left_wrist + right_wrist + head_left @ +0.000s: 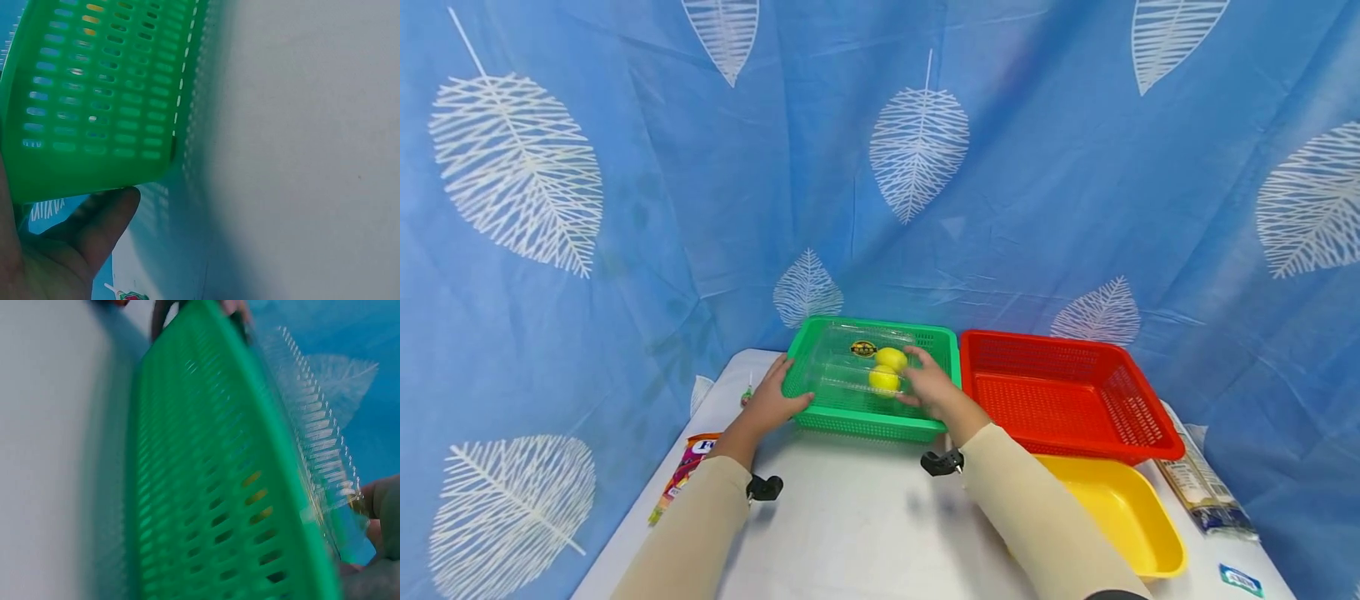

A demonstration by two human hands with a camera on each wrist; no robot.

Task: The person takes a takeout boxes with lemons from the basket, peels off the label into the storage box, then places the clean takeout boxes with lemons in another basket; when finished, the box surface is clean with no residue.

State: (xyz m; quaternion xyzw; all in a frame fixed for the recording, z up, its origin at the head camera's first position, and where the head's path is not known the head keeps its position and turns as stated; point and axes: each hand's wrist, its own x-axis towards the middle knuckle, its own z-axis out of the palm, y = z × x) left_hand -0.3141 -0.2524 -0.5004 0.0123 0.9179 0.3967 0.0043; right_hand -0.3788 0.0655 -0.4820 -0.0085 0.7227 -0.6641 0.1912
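Observation:
My left hand (771, 400) grips the left end of a green perforated basket (857, 423). In the left wrist view its thumb lies against the basket's end wall. A clear ribbed plastic container (831, 367) with a dark round label sits in the basket and juts above the rim in the right wrist view. Two yellow lemon-like fruits (883, 379) show at its right end; whether they are inside it I cannot tell. Around that end my right hand (934, 390) holds the container with spread, bent fingers, partly blurred and hidden.
A red basket (1037, 408) adjoins the green one on the right. In front of it sits a yellow tub (1120, 508), partly behind the right sleeve. Packaged goods (1206, 487) lie at the right edge, a colourful packet (681, 475) at the left. A blue leaf-patterned curtain (910, 258) hangs behind.

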